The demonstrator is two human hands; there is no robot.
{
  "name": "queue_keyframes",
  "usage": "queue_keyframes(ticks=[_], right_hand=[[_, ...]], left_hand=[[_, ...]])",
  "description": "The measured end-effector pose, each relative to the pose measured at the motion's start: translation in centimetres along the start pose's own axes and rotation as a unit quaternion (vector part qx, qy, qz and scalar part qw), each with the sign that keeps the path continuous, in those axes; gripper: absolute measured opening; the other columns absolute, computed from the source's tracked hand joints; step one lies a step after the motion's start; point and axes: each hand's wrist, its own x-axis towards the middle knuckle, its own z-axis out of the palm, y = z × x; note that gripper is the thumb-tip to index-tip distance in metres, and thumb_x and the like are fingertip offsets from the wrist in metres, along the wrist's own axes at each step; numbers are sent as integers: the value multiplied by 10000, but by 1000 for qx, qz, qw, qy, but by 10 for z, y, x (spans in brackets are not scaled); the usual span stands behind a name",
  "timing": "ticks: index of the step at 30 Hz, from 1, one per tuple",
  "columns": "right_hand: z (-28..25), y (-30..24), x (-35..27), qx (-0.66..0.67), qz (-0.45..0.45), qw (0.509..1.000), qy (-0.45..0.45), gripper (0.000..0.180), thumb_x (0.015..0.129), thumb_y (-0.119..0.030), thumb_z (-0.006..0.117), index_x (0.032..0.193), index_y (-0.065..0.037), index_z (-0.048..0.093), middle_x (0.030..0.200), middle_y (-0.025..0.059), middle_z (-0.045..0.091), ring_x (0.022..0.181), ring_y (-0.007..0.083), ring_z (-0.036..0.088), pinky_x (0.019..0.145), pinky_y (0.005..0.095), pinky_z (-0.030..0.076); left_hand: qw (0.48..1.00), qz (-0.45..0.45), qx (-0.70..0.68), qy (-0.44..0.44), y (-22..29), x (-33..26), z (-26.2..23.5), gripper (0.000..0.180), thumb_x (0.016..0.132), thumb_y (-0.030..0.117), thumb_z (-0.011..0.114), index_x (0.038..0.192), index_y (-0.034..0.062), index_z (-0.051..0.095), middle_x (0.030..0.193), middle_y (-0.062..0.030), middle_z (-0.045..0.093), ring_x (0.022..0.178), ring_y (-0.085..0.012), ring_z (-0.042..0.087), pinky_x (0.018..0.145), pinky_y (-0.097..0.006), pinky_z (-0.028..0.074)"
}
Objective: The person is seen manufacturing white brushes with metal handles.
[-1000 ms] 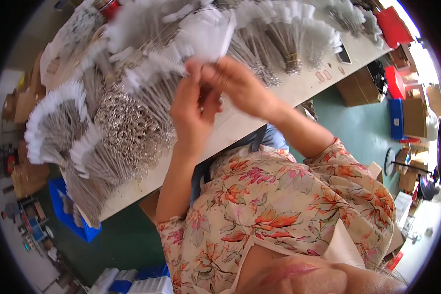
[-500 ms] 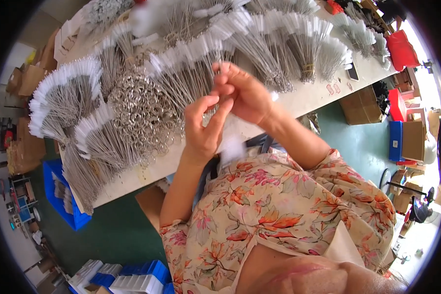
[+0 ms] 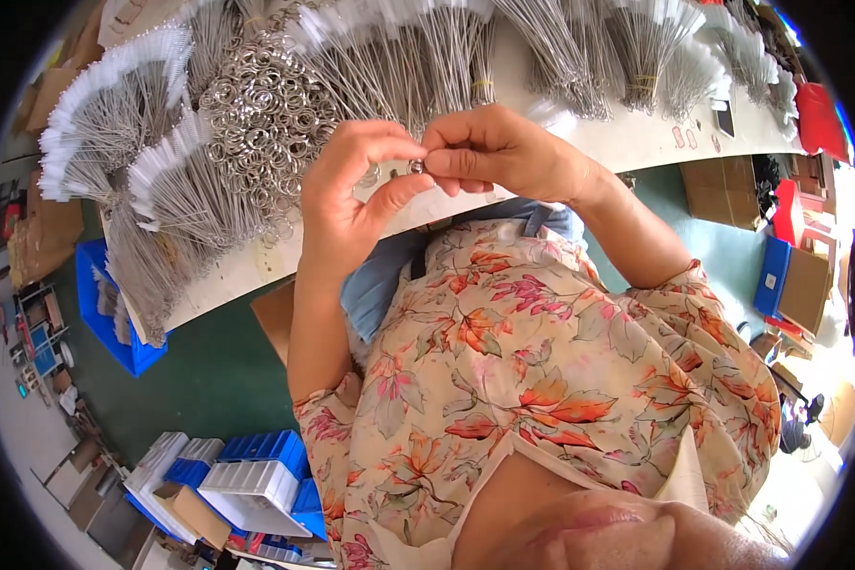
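Observation:
Both hands meet over the near edge of the table. Between the fingertips shows a small shiny metal piece [image 3: 416, 166], perhaps a ring; its exact kind is too small to tell. My left hand [image 3: 351, 190] pinches it from the left with thumb and forefinger. From the right, the closed fingers of my right hand [image 3: 494, 152] grip the same piece, hiding part of it. Just beyond my left hand lies a heap of silver metal rings [image 3: 266, 123]. Bundles of thin wire stems with white ends [image 3: 176, 180] lie beside the heap.
More wire bundles [image 3: 641, 57] line the far side of the table [image 3: 579, 142]. A dark flat device [image 3: 725, 119] lies at its right. Blue bins [image 3: 128, 347] stand off the left end, and a cardboard box [image 3: 722, 193] sits on the floor to the right.
My hands have come closer to my body, and the view has shifted, so the table sits higher in it. The right fingers, raised before, now close on the small metal piece together with the left.

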Motion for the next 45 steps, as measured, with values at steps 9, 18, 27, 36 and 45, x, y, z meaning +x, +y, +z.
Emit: queue_keyframes(ticks=[9, 18, 27, 36, 45], right_hand=[[-48, 41, -73, -545, 106, 828, 84, 116, 794, -141, 567, 846, -62, 634, 802, 92, 637, 715, 288, 605, 622, 387, 469], [-1, 60, -38, -340, -77, 925, 152, 78, 798, -58, 616, 864, -25, 639, 842, 113, 602, 719, 278, 600, 642, 328, 478], [22, 31, 7, -176, -174, 966, 78, 96, 813, -103, 614, 874, -40, 651, 804, 81, 643, 628, 204, 602, 601, 305, 480], [23, 11, 2, 78, 38, 996, -1, 184, 909, -172, 547, 921, -6, 625, 698, -22, 548, 536, 43, 432, 475, 180, 352], [47, -31, 9, 269, -61, 954, 118, 160, 862, -182, 629, 886, -24, 635, 657, -28, 539, 518, 19, 420, 442, 172, 315]], left_hand=[[969, -219, 103, 38, -22, -57, 22, 261, 742, 244, 737, 824, 36, 603, 675, -56, 596, 552, -156, 552, 530, -266, 455], [941, -247, 233, 15, -32, -59, 37, 183, 823, 169, 637, 750, 24, 550, 732, -83, 624, 603, -179, 611, 561, -296, 497], [969, -215, -110, 52, 19, -37, -15, 183, 838, -72, 534, 1003, -56, 610, 1029, -137, 579, 824, -126, 598, 721, -259, 555], [980, -142, -138, -6, 24, -32, -26, 228, 804, -102, 538, 1017, -62, 607, 1074, -157, 572, 879, -154, 612, 751, -268, 543], [986, 31, 42, 159, 41, -16, -13, 307, 732, -95, 615, 1038, -92, 591, 974, -184, 631, 761, -223, 668, 681, -278, 550]])
